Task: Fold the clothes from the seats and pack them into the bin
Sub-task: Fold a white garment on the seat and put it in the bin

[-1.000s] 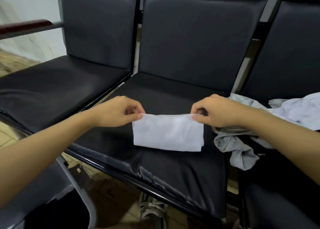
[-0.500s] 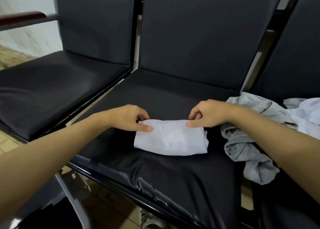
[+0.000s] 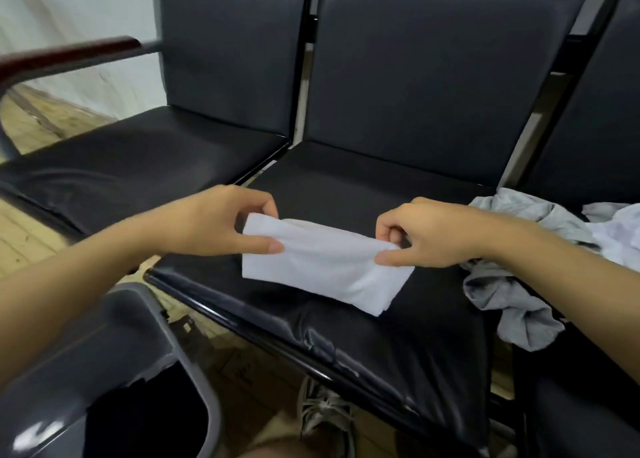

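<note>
A person's left hand [image 3: 221,223] and right hand [image 3: 429,236] pinch the top corners of a folded white cloth [image 3: 322,267] above the middle seat [image 3: 363,180], whose bare cushion extends behind it. Half a second earlier the cloth lay flat; now it hangs lifted. The grey bin [image 3: 104,353] stands left of the seat's front edge.

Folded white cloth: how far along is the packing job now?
Done: the white cloth looks folded small. In hand: left hand and right hand pinch its ends above the middle seat. Left: putting it in the bin, then the grey clothes heaped on the right.
</note>
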`<state>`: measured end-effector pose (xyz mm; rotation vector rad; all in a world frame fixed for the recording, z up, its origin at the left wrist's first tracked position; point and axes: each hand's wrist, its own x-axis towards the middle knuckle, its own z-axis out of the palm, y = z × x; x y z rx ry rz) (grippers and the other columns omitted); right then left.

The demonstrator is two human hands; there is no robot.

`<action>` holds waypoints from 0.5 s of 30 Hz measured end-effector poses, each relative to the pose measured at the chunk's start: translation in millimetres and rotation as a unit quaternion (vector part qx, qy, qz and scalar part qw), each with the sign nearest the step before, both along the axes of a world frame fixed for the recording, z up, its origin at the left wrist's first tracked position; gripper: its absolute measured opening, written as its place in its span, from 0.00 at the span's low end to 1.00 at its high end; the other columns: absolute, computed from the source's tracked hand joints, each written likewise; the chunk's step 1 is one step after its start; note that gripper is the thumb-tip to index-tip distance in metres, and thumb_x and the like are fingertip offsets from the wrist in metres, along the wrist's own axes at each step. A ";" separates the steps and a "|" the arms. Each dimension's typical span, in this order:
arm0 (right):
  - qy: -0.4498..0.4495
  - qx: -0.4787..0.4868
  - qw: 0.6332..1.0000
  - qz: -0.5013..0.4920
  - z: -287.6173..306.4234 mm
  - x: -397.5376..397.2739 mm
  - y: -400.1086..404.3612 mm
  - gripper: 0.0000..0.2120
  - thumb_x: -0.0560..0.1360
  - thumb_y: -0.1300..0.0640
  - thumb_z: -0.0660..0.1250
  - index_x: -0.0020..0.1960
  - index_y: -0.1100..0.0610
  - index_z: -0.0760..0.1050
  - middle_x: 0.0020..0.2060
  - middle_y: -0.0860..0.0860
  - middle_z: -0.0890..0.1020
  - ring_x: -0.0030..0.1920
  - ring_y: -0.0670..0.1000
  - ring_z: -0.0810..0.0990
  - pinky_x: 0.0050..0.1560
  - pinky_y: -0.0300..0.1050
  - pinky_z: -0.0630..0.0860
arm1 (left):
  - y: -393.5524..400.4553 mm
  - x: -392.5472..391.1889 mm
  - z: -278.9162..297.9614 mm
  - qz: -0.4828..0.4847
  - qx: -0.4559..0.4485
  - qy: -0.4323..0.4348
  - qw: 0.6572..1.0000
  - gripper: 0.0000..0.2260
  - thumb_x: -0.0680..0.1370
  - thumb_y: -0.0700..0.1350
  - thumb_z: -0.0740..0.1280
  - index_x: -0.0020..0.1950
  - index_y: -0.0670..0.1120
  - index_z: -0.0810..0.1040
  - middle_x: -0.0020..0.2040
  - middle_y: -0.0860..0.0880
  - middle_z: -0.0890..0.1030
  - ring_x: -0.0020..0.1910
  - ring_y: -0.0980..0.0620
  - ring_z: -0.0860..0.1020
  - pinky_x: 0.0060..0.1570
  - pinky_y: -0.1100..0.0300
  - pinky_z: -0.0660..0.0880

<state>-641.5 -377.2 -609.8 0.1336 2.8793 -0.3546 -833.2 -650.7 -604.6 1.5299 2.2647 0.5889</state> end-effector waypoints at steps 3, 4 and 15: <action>0.011 -0.002 0.999 0.052 14.0 -4.2 -46.5 0.10 0.78 0.37 0.68 0.45 0.43 0.74 0.39 0.39 0.82 0.43 0.41 0.78 0.45 0.44 0.77 | -53.9 13.2 29.0 0.027 0.027 0.000 0.999 0.11 0.73 0.60 0.74 0.51 0.57 0.81 0.47 0.60 0.85 0.44 0.57 0.84 0.41 0.60 0.82; 0.015 0.001 0.997 0.072 17.0 -8.8 -63.5 0.10 0.78 0.37 0.68 0.46 0.42 0.74 0.40 0.39 0.82 0.43 0.41 0.78 0.45 0.44 0.77 | -71.7 15.5 35.7 0.038 0.034 0.004 0.999 0.11 0.73 0.58 0.75 0.51 0.55 0.81 0.46 0.60 0.85 0.42 0.59 0.84 0.37 0.64 0.81; 0.024 -0.068 0.979 0.193 -27.2 -49.3 -233.8 0.07 0.80 0.41 0.69 0.51 0.37 0.70 0.48 0.40 0.81 0.45 0.41 0.80 0.40 0.38 0.72 | -247.6 40.3 52.5 0.102 -0.059 0.093 0.989 0.13 0.73 0.65 0.71 0.53 0.62 0.79 0.50 0.66 0.82 0.51 0.62 0.80 0.49 0.69 0.73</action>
